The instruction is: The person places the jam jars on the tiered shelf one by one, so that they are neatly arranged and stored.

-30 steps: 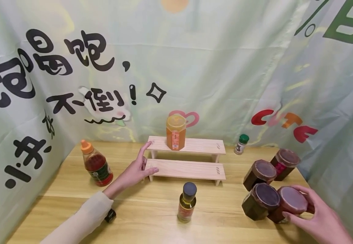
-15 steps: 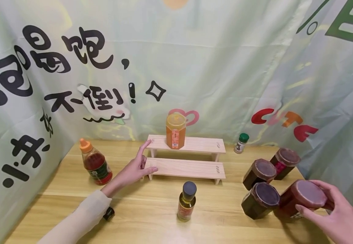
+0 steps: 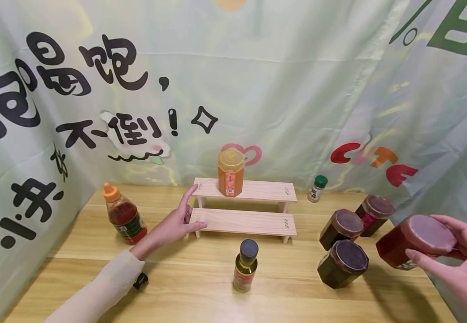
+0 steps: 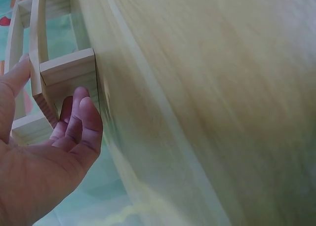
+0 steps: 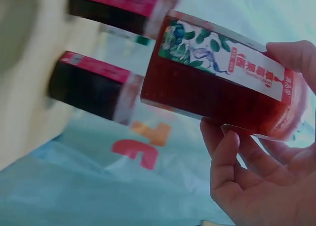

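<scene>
My right hand (image 3: 461,258) grips a hexagonal jam jar (image 3: 412,240) by its lid end, raised above the table and tilted. In the right wrist view, thumb and fingers hold the red jam jar (image 5: 212,83) from two sides, its printed label showing. My left hand (image 3: 174,229) rests at the left end of a two-step wooden rack (image 3: 245,223). Its index finger reaches to the upper step and its thumb lies on the lower one. In the left wrist view, the other fingers (image 4: 89,122) bend loosely beside the rack's leg. An amber honey jar (image 3: 231,175) stands on the upper step.
Three dark jars, one of them the near jar (image 3: 342,264), stand at the right. A dark-capped bottle (image 3: 245,269) is in front of the rack. Left stands an orange-capped squeeze bottle (image 3: 126,220); back right, a green-capped shaker (image 3: 316,190). Printed curtain (image 3: 290,89) encloses the table.
My right hand has lifted the red jam jar off the table from beside the near dark jar and moved it up and right. The left hand stays at the rack.
</scene>
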